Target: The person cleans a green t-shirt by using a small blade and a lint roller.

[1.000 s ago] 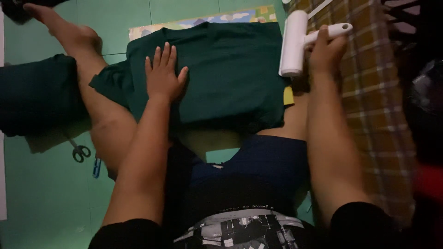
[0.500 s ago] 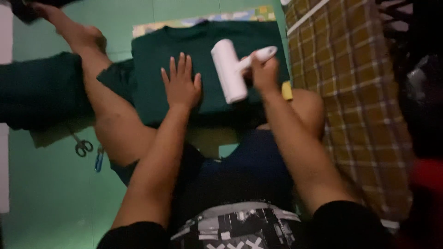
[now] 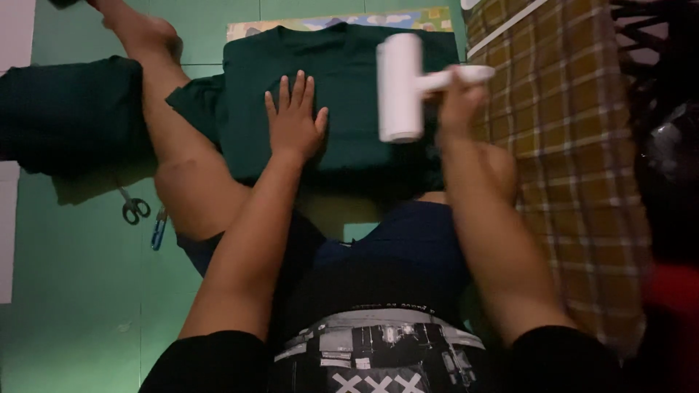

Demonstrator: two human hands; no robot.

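A dark green T-shirt lies flat on the green floor between my legs. My left hand rests palm down on its middle, fingers spread. My right hand grips the handle of a white lint roller, whose roll stands upright over the right half of the shirt. Whether the roll touches the cloth I cannot tell. My left leg stretches out along the shirt's left side.
A folded stack of dark green cloth lies at the left. Small scissors and a blue clipper lie on the green floor mat. A brown plaid cloth covers the right side. A colourful strip borders the shirt's far edge.
My right hand has carried the lint roller from the plaid cloth at the right onto the shirt. My left hand stays flat on the shirt.
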